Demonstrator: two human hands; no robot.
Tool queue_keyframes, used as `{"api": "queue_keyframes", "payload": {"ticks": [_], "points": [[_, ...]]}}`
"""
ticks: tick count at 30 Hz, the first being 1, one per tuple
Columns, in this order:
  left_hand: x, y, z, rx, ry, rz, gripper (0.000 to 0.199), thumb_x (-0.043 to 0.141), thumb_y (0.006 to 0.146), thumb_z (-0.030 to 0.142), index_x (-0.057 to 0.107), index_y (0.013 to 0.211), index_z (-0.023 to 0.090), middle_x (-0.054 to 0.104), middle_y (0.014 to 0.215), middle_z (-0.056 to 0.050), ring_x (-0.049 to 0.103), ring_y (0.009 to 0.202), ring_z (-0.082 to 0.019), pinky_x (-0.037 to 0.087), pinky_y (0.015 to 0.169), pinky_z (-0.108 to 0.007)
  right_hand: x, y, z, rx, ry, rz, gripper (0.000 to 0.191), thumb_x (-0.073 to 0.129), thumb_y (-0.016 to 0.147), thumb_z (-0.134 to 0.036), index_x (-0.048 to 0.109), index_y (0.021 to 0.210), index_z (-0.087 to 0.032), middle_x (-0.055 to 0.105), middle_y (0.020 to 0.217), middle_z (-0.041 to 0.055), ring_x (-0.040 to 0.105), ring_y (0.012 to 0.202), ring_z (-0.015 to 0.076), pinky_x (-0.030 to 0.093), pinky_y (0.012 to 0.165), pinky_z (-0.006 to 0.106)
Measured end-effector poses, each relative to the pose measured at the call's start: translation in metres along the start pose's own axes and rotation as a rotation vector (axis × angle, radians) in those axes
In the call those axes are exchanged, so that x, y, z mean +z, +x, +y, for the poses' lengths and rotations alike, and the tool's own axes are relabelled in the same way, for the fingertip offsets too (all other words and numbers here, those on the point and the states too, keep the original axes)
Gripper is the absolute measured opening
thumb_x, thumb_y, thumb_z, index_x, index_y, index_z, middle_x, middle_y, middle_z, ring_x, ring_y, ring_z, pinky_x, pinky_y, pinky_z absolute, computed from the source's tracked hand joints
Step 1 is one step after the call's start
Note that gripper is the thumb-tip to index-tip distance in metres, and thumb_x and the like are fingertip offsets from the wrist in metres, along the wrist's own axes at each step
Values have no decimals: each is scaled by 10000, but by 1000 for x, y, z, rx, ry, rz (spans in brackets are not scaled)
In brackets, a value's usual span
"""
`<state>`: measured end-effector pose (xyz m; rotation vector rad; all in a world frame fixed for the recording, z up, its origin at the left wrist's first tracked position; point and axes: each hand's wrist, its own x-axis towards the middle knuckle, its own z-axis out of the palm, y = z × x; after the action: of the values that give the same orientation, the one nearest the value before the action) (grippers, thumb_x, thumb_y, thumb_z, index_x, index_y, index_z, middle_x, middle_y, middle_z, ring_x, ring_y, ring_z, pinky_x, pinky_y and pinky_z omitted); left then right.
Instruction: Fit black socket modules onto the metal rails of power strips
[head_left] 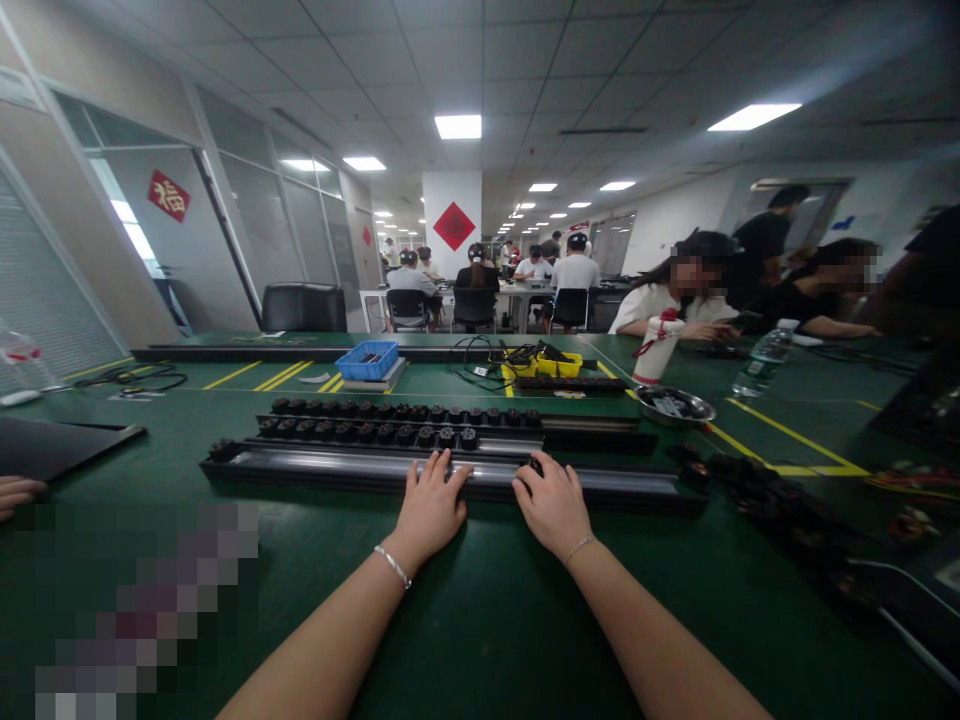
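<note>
A long black channel (337,472) with a shiny metallic inside lies crosswise in front of me. My left hand (431,508) rests on its near edge, fingers spread and thumb apart, with nothing held. To its right, my right hand (555,505) curls its fingers and thumb around a small black part (535,465) at the channel; the fingers hide most of that part. Just behind, two more black channels carry rows of round black knob-like parts (367,432) along their left and middle stretches.
Farther back are a blue bin (367,360), a yellow tray (559,365), a metal bowl (675,406), a white bottle (658,348) and a clear bottle (765,360). Dark parts (780,505) pile up at right. Another person's hand (19,495) shows at the left edge.
</note>
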<state>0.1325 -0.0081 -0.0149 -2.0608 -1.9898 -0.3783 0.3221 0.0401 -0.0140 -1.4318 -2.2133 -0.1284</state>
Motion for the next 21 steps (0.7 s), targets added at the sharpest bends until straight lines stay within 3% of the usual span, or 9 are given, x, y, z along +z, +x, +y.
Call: {"api": "queue_keyframes", "payload": {"ticks": [6, 11, 15, 21], "points": [[4, 0, 0, 5, 3, 19, 507, 512, 756, 287, 420, 1252, 337, 368, 1399, -71, 282, 1303, -259, 167, 1053, -487, -1, 5, -2, 62, 33, 16, 270, 364, 878, -343, 626, 913, -291, 519, 1158, 42, 472, 1063, 212, 228, 979, 498], [5, 1, -1, 2, 3, 23, 509, 509, 756, 285, 420, 1255, 333, 370, 1398, -77, 283, 1302, -262, 168, 1053, -486, -2, 12, -1, 175, 84, 22, 349, 405, 839, -281, 493, 1176, -266, 573, 1087, 57, 499, 1027, 212, 270, 963, 449], [7, 1, -2, 13, -6, 30, 508, 512, 754, 281, 425, 1252, 334, 369, 1398, -75, 291, 1298, -260, 171, 1051, -485, -3, 13, 5, 256, 104, 21, 323, 411, 814, -270, 534, 1108, -224, 582, 1096, 70, 495, 1047, 215, 250, 982, 431], [10, 1, -4, 20, -20, 49, 510, 525, 747, 276, 436, 1246, 332, 369, 1398, -81, 297, 1294, -266, 180, 1045, -487, -3, 12, 10, 268, 131, 14, 311, 411, 810, -280, 548, 1082, -216, 584, 1117, 69, 489, 1067, 201, 207, 1007, 424]]}}
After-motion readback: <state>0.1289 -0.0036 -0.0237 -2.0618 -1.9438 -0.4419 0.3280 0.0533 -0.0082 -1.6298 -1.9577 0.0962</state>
